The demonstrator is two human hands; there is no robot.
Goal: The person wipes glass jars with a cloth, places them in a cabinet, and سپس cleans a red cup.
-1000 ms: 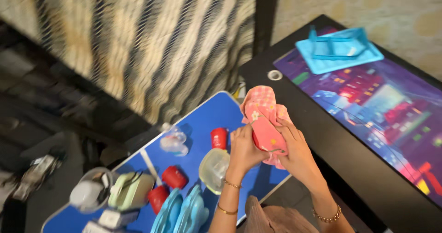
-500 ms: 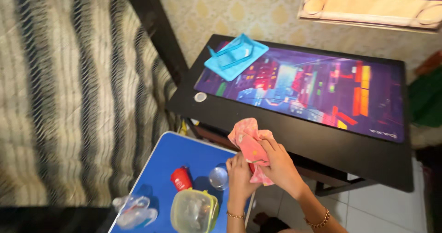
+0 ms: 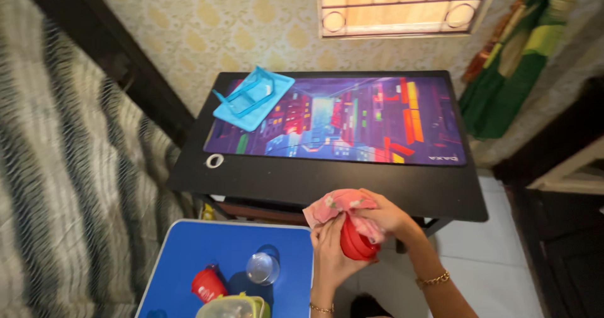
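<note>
With the left hand [image 3: 330, 249] gripping the red lid [image 3: 355, 241] and the right hand [image 3: 385, 217] clutching the pink cloth [image 3: 333, 206], the lid could probably slip floorward.

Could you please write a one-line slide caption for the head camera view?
Left hand holds a red lid while right hand rubs it with a pink cloth beside a blue table.
</note>
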